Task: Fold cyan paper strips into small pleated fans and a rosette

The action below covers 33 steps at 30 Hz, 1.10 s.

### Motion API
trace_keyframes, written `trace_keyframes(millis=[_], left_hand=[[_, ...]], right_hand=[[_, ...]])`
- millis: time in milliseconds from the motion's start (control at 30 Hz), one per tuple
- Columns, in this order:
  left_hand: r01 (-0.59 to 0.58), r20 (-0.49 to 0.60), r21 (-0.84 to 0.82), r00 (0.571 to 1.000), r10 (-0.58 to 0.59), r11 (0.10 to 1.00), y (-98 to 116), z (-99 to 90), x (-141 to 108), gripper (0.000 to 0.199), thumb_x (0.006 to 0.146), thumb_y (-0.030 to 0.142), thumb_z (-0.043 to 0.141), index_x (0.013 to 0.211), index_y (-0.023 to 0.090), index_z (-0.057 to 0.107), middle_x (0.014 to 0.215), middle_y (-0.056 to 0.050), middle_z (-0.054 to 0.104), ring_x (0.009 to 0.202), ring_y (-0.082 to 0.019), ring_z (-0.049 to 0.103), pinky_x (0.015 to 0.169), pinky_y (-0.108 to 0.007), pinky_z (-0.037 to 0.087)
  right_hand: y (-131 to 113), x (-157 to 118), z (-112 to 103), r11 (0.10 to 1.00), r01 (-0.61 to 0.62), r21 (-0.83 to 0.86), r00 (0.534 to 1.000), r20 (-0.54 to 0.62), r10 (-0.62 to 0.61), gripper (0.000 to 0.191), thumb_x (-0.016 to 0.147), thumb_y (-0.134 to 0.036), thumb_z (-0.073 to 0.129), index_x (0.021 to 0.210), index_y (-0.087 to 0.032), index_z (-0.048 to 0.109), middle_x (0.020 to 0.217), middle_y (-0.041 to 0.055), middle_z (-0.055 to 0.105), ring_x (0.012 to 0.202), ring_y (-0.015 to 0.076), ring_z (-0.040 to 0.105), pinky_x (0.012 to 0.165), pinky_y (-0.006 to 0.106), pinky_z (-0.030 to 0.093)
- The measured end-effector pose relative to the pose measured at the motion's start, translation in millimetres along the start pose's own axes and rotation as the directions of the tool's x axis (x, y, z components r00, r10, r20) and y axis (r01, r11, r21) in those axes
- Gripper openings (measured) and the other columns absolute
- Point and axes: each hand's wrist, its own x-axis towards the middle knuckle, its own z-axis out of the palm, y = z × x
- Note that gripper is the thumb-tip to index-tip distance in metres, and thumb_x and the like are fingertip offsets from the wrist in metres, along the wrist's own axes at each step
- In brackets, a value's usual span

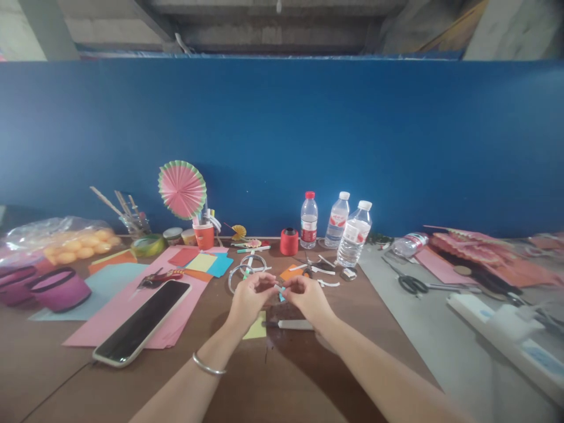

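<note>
My left hand [252, 295] and my right hand [309, 298] meet above the middle of the brown table, each with thumb and forefinger pinched together. Between the fingertips is a small light-blue piece of paper [281, 288], mostly covered by the fingers. Under my hands lie a knife with a pale handle or blade [294, 324] and a yellow paper square [256, 326]. Just beyond the fingers are an orange paper piece [291, 272] and white paper strips [328, 283]. A pair of clear rings [235, 276] rests behind my left hand.
A phone [143, 323] lies on pink paper [83, 332] at left. A red thread spool [289, 241] and water bottles [353, 235] stand at the back. Left of them, a paper fan [182, 189] rises from a red cup [204, 236]. Scissors [413, 285] and a power strip [469, 314] are right.
</note>
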Motion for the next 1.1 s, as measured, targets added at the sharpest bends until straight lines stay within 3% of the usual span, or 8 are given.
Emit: trace_keyframes(millis=[200, 300, 567, 1100], left_hand=[[0.138, -0.013, -0.078, 0.990, -0.140, 0.987, -6.6, 1.6, -1.2, 0.027, 0.063, 0.030, 0.066, 0.085, 0.017, 0.060, 0.084, -0.006, 0.066, 0.071, -0.020, 0.062, 0.048, -0.025, 0.051], [0.160, -0.046, -0.159, 0.984, -0.169, 0.974, -8.7, 4.2, -2.1, 0.027, 0.061, 0.028, 0.067, 0.084, 0.017, 0.058, 0.083, -0.006, 0.066, 0.070, -0.018, 0.062, 0.047, -0.024, 0.051], [0.158, -0.100, -0.220, 0.978, -0.183, 0.963, -10.9, 8.4, -3.4, 0.028, 0.060, 0.027, 0.068, 0.083, 0.016, 0.057, 0.084, -0.007, 0.067, 0.066, -0.016, 0.062, 0.047, -0.022, 0.049], [0.185, -0.083, -0.330, 0.971, -0.223, 0.926, -2.9, 6.6, -2.8, 0.029, 0.055, 0.025, 0.071, 0.078, 0.015, 0.058, 0.070, -0.002, 0.066, 0.054, -0.012, 0.060, 0.049, -0.022, 0.047]], right_hand=[[0.6, -5.2, -0.1, 0.948, 0.104, -0.300, 0.990, -0.056, -0.127, 0.012, 0.064, -0.022, 0.058, 0.074, -0.018, 0.062, 0.066, 0.0011, 0.064, 0.060, 0.0148, 0.056, 0.058, 0.026, 0.043], [1.2, -6.8, 0.7, 0.924, 0.121, -0.362, 0.984, -0.082, -0.161, 0.009, 0.065, -0.023, 0.057, 0.073, -0.020, 0.062, 0.067, 0.0000, 0.065, 0.061, 0.0146, 0.056, 0.059, 0.025, 0.042], [0.2, -5.7, 0.2, 0.938, 0.054, -0.342, 0.988, -0.118, -0.100, 0.011, 0.065, -0.028, 0.058, 0.070, -0.019, 0.062, 0.063, 0.0000, 0.064, 0.059, 0.0148, 0.058, 0.056, 0.024, 0.042], [10.7, 4.4, -8.1, 0.964, -0.035, -0.265, 0.994, -0.113, 0.005, 0.017, 0.058, -0.030, 0.064, 0.067, -0.016, 0.062, 0.059, 0.0020, 0.064, 0.054, 0.0153, 0.057, 0.049, 0.023, 0.039]])
